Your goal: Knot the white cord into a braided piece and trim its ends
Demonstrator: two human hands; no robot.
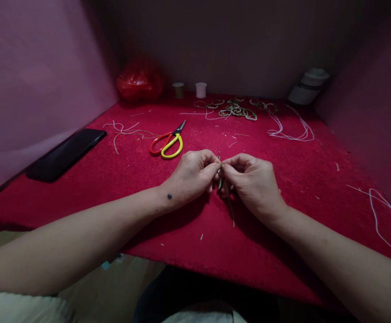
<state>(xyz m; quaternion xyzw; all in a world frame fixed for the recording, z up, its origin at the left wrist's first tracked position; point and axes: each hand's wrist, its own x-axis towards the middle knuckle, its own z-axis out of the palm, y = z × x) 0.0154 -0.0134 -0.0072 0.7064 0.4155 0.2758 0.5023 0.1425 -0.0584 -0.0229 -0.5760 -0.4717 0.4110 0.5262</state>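
My left hand (191, 177) and my right hand (252, 181) meet fingertip to fingertip over the middle of the red cloth-covered table (283, 251). Both are closed in a pinch on a small knotted cord piece (220, 172), greenish and pale, with a thin loose end trailing down toward me. Its details are too small to make out. A pair of scissors (167, 141) with one red and one yellow handle lies just beyond my left hand.
A dark phone (65, 153) lies at the left edge. Finished braided cords (237, 110) and loose white strings (291, 128) lie at the back. Two small spools (190, 89), a red plastic bag (139, 80) and white containers (308, 87) stand along the back wall. More string (384, 215) lies at right.
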